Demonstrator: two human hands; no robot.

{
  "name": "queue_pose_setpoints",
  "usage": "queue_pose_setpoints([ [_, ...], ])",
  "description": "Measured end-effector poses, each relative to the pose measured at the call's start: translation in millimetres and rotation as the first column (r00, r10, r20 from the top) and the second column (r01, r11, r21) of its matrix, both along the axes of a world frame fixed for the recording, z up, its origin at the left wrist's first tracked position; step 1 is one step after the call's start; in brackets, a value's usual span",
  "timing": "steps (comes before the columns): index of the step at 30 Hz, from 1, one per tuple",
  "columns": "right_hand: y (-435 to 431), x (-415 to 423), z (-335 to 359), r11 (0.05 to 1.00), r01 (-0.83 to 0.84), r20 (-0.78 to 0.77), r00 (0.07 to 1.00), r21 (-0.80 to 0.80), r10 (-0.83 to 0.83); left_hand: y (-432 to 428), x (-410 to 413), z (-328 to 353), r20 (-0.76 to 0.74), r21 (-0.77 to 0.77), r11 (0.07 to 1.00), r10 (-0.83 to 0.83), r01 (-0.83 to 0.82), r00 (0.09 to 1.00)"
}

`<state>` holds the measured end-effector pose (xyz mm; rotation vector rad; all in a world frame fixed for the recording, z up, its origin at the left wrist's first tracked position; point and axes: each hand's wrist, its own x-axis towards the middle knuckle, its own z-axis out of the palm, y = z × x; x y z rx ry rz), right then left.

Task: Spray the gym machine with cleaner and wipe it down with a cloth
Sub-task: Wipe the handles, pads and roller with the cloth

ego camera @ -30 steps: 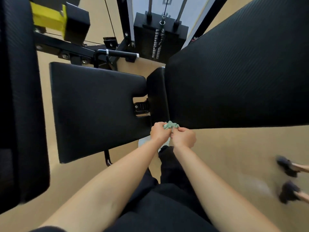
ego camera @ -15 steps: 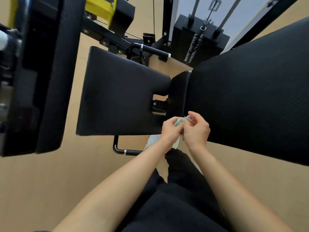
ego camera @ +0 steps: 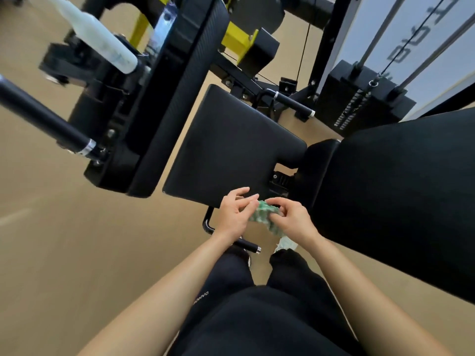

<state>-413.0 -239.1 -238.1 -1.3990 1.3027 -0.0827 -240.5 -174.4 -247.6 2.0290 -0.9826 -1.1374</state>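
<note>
Head view: both hands met just in front of black seat pad (ego camera: 231, 145). Left hand (ego camera: 232, 214) and right hand (ego camera: 293, 218) pinched green cloth (ego camera: 264, 217) between them, fingers curled, cloth bunched, hanging above floor. Pale spray bottle (ego camera: 100, 38), blurred, lay on machine frame upper left, well apart from hands.
</note>
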Motion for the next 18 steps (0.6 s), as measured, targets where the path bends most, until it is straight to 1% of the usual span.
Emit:
queue_pose_setpoints([
  [2, -2.4, 5.3, 10.3, 0.993, -0.114, -0.001, 0.993, 0.013, 0.114, 5.6, 9.4, 7.0, 0.089, -0.071, 0.997, -0.020, 0.027, 0.996],
  [3, -3.9, 7.4, 14.9, 0.984, -0.178, -0.027, 0.984, 0.006, 0.178, 7.7, 13.2, 11.6, 0.085, -0.084, 0.995, -0.037, 0.044, 0.996],
  [5, -3.2, 12.7, 21.9, 0.951, -0.307, -0.117, 0.947, -0.048, 0.299, 11.5, 20.5, 22.4, -0.007, -0.087, 0.995, -0.058, 0.057, 0.998],
  [6, -1.4, 15.6, 26.2, 0.935, -0.342, -0.149, 0.934, -0.097, 0.326, 12.8, 24.4, 28.7, -0.048, -0.098, 0.992, -0.083, 0.079, 0.995],
  [7, 1.3, 18.6, 31.4, 0.927, -0.344, -0.148, 0.935, -0.150, 0.323, 14.1, 28.3, 35.3, -0.067, -0.114, 0.988, -0.114, 0.106, 0.991],
  [9, 6.3, 25.8, 42.5, 0.935, -0.293, -0.031, 0.956, -0.201, 0.292, 15.8, 36.7, 46.0, -0.083, -0.156, 0.978, -0.154, 0.140, 0.985],
  [11, 11.3, 35.1, 52.2, 0.953, -0.247, 0.085, 0.961, -0.176, 0.264, 16.0, 47.1, 53.8, -0.113, -0.192, 0.972, -0.162, 0.138, 0.980],
  [12, 13.0, 40.4, 56.0, 0.959, -0.231, 0.098, 0.963, -0.167, 0.250, 16.0, 52.4, 56.3, -0.138, -0.202, 0.971, -0.161, 0.131, 0.977],
  [14, 14.3, 51.7, 60.4, 0.962, -0.214, 0.055, 0.973, -0.170, 0.226, 15.3, 63.2, 59.9, -0.168, -0.198, 0.971, -0.165, 0.130, 0.972],
  [16, 14.9, 60.6, 62.1, 0.955, -0.223, -0.019, 0.974, -0.194, 0.224, 14.4, 74.3, 61.2, -0.179, -0.191, 0.972, -0.174, 0.139, 0.968],
  [18, 13.5, 66.5, 62.2, 0.943, -0.243, -0.050, 0.970, -0.228, 0.238, 13.6, 86.4, 61.3, -0.176, -0.166, 0.972, -0.198, 0.169, 0.964],
])
